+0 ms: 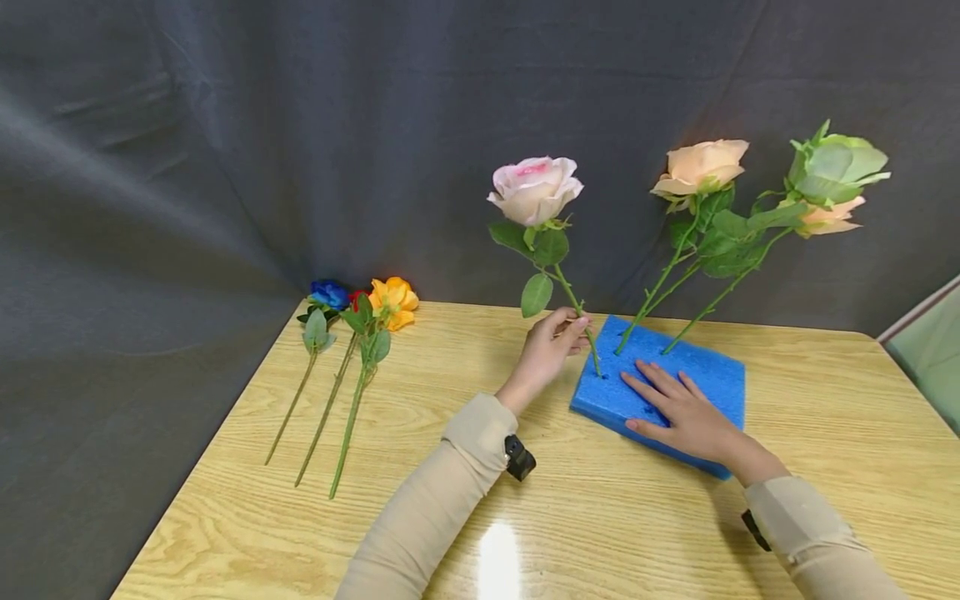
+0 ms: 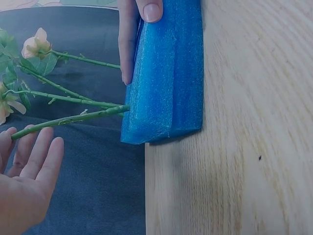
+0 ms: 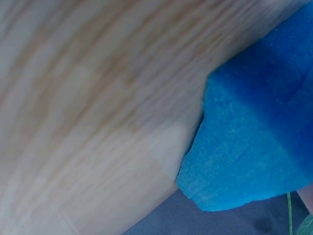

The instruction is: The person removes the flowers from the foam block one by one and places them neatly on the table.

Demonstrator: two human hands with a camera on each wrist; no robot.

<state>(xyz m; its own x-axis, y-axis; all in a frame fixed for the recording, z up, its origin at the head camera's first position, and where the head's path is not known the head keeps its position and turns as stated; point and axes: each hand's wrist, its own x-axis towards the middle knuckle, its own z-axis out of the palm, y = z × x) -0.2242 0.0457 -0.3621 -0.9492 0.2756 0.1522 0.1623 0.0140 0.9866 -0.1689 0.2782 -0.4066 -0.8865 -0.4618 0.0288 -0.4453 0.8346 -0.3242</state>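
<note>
A blue foam block [image 1: 705,375] lies on the table with several flower stems standing in its top. My left hand [image 1: 551,346] pinches the stem of a pale pink rose [image 1: 534,192], whose lower end meets the block near its left corner. In the left wrist view, thumb and fingers of the left hand [image 2: 29,181] are at that green stem [image 2: 73,120], beside the foam [image 2: 161,78]. Flat on the block's top, fingers spread, rests my right hand [image 1: 686,417]. Two peach roses and a green rose [image 1: 836,171] lean rightward above the block.
On the table [image 1: 262,533] at the left lie a blue flower [image 1: 328,293], a red flower [image 1: 356,298] and an orange flower [image 1: 393,302], stems toward the front. A dark grey curtain [image 1: 375,125] hangs behind the table's back edge.
</note>
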